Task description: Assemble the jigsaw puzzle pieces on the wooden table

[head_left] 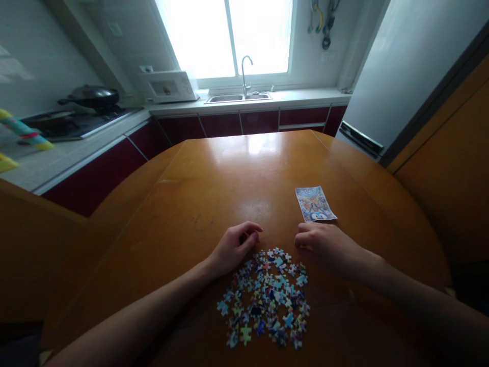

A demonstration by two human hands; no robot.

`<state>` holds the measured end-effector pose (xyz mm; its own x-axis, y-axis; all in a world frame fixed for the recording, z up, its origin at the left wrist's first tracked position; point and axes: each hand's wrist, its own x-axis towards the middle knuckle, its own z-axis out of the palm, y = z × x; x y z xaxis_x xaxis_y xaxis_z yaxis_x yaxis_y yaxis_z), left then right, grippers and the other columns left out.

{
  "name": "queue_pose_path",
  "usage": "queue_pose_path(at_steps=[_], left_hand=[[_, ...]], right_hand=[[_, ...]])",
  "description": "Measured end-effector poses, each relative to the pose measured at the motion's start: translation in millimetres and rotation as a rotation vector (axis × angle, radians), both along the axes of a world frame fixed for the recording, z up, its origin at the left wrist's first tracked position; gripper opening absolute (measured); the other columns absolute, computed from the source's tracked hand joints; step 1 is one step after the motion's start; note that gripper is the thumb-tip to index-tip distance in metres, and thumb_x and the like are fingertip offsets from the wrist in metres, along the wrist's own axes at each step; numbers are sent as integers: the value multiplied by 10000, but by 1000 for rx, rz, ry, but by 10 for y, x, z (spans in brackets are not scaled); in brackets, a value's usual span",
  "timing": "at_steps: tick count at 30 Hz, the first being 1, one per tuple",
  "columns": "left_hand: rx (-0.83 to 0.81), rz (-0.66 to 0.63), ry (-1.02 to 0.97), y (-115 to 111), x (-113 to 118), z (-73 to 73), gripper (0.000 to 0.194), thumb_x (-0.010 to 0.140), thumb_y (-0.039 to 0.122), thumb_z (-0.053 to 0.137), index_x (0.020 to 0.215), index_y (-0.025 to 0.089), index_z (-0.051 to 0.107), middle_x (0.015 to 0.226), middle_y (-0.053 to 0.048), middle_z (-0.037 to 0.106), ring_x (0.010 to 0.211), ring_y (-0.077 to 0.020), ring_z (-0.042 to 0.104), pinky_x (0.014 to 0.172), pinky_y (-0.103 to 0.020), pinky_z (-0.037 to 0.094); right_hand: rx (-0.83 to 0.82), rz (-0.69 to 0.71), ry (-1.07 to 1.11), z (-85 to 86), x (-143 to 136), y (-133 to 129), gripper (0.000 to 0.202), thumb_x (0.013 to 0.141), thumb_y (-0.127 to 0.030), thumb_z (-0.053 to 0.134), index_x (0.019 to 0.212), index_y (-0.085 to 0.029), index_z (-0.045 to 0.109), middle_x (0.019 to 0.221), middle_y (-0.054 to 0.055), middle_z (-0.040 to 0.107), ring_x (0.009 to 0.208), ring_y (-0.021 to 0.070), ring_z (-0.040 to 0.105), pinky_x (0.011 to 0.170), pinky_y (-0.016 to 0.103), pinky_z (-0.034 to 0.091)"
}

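Observation:
A loose heap of small jigsaw puzzle pieces (267, 295), mostly blue with some yellow, green and dark ones, lies spread on the wooden table. My left hand (235, 245) rests on the tabletop at the heap's upper left edge. Its fingers are loosely bent, with a gap between thumb and index finger and nothing held. To the upper right of the pieces, my right hand (323, 243) lies on the table with its fingers curled in; no object shows in it. Just beyond that hand is a small colourful printed picture sheet (315, 203), lying flat.
The round-ended wooden table (214, 178) fills the foreground. Behind it, a counter holds a sink (239, 98), a white microwave (168, 86) and a stove with a lidded wok (91, 96). A grey refrigerator (412, 66) stands at the right.

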<state>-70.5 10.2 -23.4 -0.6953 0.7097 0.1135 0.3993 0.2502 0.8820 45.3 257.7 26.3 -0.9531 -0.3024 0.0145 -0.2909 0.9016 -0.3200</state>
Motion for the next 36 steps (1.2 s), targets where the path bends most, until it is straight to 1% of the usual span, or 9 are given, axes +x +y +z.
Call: queue_pose_path(at_steps=[6, 8, 10, 14, 16, 22, 27, 32, 36], left_hand=[[-13, 1, 31, -5, -15, -13, 212, 968, 301, 551, 1057, 147, 667, 846, -38, 689, 720, -131, 609, 667, -236, 484], [-6, -40, 86, -15, -15, 2, 202, 968, 289, 560, 1055, 147, 676, 858, -44, 685, 713, -127, 596, 655, -232, 478], [13, -172, 197, -27, 1, 48, 193, 968, 278, 575, 1045, 159, 706, 893, -60, 677, 781, -146, 596, 699, -252, 489], [-17, -542, 421, -38, 69, 188, 164, 938, 280, 657, 1060, 255, 762, 994, -74, 661, 979, -208, 556, 897, -353, 481], [-51, -619, 473, -34, 99, 237, 173, 916, 289, 698, 1075, 290, 764, 1037, -67, 659, 998, -216, 537, 927, -376, 467], [-34, -606, 501, -34, 104, 229, 159, 906, 241, 695, 1050, 265, 757, 1025, -71, 642, 999, -217, 525, 922, -378, 466], [-28, -590, 510, -39, 108, 186, 74, 905, 241, 690, 963, 225, 735, 1022, -75, 646, 996, -213, 523, 911, -365, 477], [-15, -563, 500, -35, 106, 168, 73, 922, 214, 649, 928, 196, 720, 1011, -83, 642, 999, -212, 525, 915, -369, 475], [1, -543, 488, -33, 97, 169, 79, 926, 203, 639, 921, 194, 718, 1006, -83, 643, 993, -209, 528, 899, -361, 480]], right_hand=[[66, -165, -60, -43, -16, 58, 126, 863, -169, 666, 748, -209, 701, 860, 40, 696, 749, 176, 627, 616, 278, 346], [76, -193, -65, -48, -17, 65, 127, 864, -190, 668, 742, -210, 697, 849, 41, 696, 739, 177, 626, 606, 280, 338], [75, -205, -72, -44, -22, 66, 137, 870, -198, 660, 737, -205, 694, 840, 41, 696, 726, 169, 618, 602, 278, 329], [31, -182, -80, -30, -24, 30, 149, 877, -176, 634, 744, -192, 700, 821, 33, 689, 702, 146, 591, 610, 272, 321], [-27, -127, -82, -39, -6, -23, 145, 876, -160, 634, 758, -192, 710, 819, 25, 682, 699, 132, 576, 617, 262, 323], [-202, 138, -144, -144, 118, -289, 135, 888, -151, 633, 811, -207, 729, 837, 12, 653, 666, 98, 536, 603, 231, 343], [-243, 160, -147, -212, 145, -377, 180, 932, -157, 583, 974, -222, 746, 982, 51, 684, 827, 144, 617, 717, 245, 439], [-269, 202, -157, -225, 134, -358, 187, 953, -172, 556, 1003, -221, 729, 1040, 51, 690, 910, 162, 636, 783, 263, 461], [-273, 252, -141, -258, 131, -357, 169, 973, -192, 536, 955, -216, 702, 1062, 45, 681, 922, 158, 626, 775, 260, 449]])
